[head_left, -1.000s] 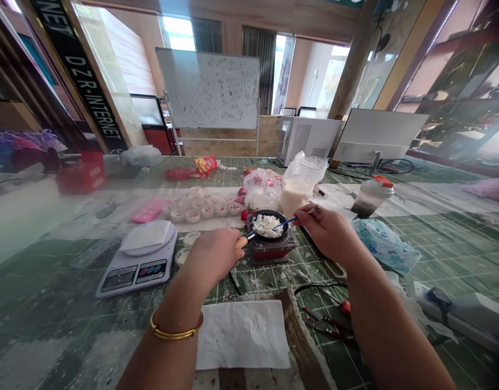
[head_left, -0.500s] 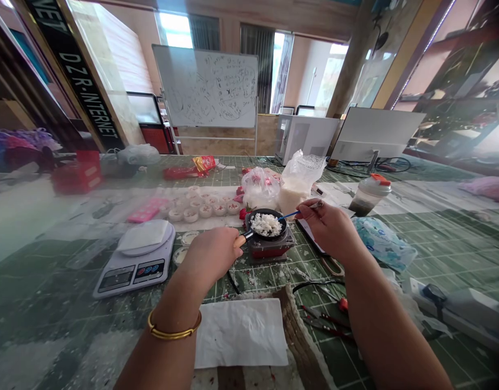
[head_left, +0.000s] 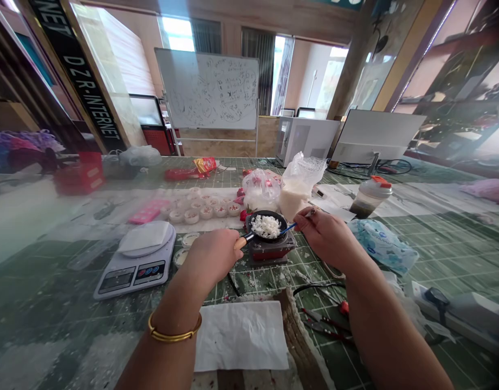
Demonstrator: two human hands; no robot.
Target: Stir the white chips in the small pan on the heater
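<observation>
My left hand (head_left: 214, 252) is closed round the wooden handle of a small black frying pan (head_left: 254, 218). The pan rests on or just over a small red and dark hot plate (head_left: 269, 250). White crumbly lumps (head_left: 266, 226), perhaps wax, are heaped in it. Between thumb and fingers, my right hand (head_left: 320, 233) pinches a thin blue stirring stick (head_left: 289, 228). Its tip is at the pan's right edge, by the lumps.
A kitchen scale (head_left: 137, 260) stands left, with several small filled cups (head_left: 206, 211) behind. Bags of white granules (head_left: 295, 197) stand behind the pan. To the right lie a tissue pack (head_left: 383, 245), a shaker bottle (head_left: 370, 197), pliers (head_left: 324, 322) and a power strip (head_left: 456, 317). White paper (head_left: 241, 336) lies in front.
My right hand has shifted slightly left and down, and the stick's tip has dropped toward the pan's lower right side. My left hand keeps its hold on the handle.
</observation>
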